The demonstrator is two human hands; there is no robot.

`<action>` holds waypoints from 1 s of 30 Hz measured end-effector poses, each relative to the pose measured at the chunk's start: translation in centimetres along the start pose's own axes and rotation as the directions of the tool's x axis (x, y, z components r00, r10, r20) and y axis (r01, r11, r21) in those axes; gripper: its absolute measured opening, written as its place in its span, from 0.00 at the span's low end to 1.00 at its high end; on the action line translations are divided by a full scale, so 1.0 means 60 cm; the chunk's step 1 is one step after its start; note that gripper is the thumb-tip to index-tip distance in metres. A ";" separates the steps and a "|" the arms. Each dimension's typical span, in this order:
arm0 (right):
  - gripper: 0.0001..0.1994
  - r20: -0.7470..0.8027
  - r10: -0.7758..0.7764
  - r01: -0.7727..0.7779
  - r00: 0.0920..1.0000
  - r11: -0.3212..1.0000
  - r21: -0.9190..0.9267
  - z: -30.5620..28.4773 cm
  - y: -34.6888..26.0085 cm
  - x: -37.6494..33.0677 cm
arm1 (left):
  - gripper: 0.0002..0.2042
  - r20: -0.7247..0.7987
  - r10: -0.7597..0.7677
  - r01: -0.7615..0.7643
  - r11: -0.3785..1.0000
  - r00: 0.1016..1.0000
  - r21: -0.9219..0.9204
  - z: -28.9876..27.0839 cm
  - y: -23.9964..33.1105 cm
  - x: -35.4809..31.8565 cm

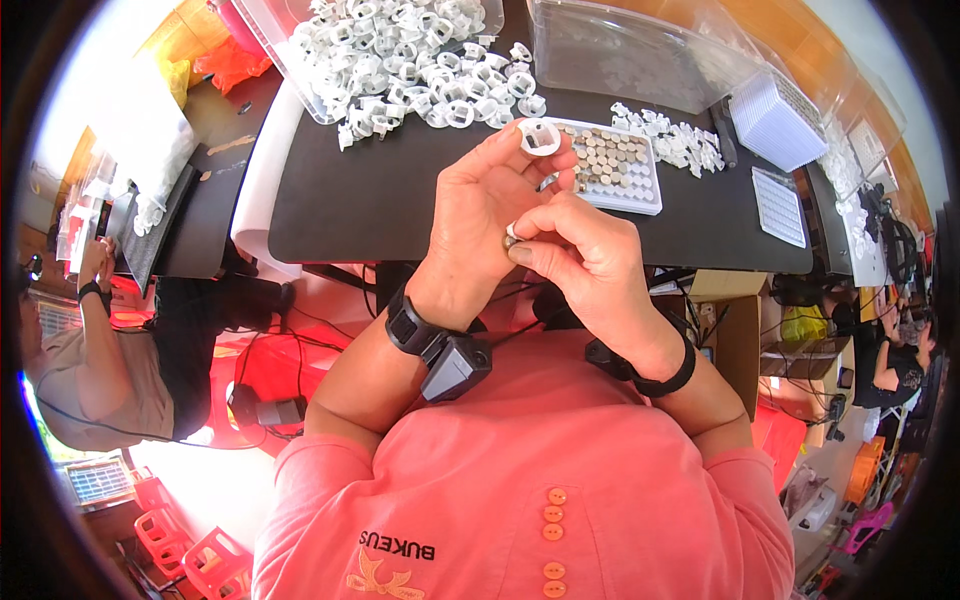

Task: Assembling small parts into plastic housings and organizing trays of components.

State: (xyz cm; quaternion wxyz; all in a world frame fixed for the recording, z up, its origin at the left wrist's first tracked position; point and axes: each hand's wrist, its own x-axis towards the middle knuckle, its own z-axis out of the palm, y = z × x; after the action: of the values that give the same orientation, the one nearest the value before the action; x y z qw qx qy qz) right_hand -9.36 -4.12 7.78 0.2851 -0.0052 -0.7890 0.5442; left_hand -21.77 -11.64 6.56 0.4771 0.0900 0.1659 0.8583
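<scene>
My left hand point(478, 195) is raised above the black table, its thumb and fingers closed on a round white plastic housing point(540, 138) with a dark opening. A small silvery edge point(547, 182) shows between its fingers; I cannot tell what it belongs to. Close by the left palm, my right hand point(590, 245) pinches a small round piece point(511, 237), partly white and partly metallic, mostly covered by the fingertips. Behind both hands sits a white tray point(648, 200) holding many round metal button cells point(615, 160), partly hidden by my fingers.
Loose white plastic housings point(400, 70) are heaped at the back left. Small white pieces point(670, 138) lie beyond the tray, before a clear bin point(620, 60). Stacked white trays point(775, 120) and a single tray point(778, 207) are at right. Another person point(110, 350) works at left.
</scene>
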 end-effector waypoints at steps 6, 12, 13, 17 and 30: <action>0.10 0.080 -0.143 0.154 0.986 0.976 -0.156 -0.013 -0.003 0.001 | 0.12 -0.011 -0.014 0.014 0.999 1.000 0.033 0.014 -0.003 -0.008; 0.12 0.104 -0.223 0.241 0.969 0.945 -0.222 -0.003 0.005 -0.002 | 0.12 -0.055 -0.033 0.034 0.999 0.998 0.017 0.008 -0.005 -0.013; 0.12 0.102 -0.223 0.241 0.969 0.945 -0.222 -0.003 0.006 -0.004 | 0.12 -0.053 -0.035 0.036 0.999 0.998 0.019 0.008 -0.006 -0.014; 0.11 0.104 -0.180 0.199 0.978 0.953 -0.228 -0.002 0.005 -0.012 | 0.12 -0.032 -0.056 0.056 0.998 0.998 -0.003 0.005 -0.008 -0.017; 0.04 -0.002 -0.143 0.142 0.990 0.987 -0.076 -0.060 0.018 0.037 | 0.14 0.094 0.059 -0.085 0.950 0.994 0.300 -0.022 -0.020 -0.044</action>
State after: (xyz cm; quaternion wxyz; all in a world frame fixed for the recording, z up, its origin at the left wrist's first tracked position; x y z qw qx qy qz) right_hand -9.90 0.13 8.74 0.3259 0.0385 -0.8062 0.4923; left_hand -19.86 -13.57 4.90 0.4327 0.2039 0.2721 0.8350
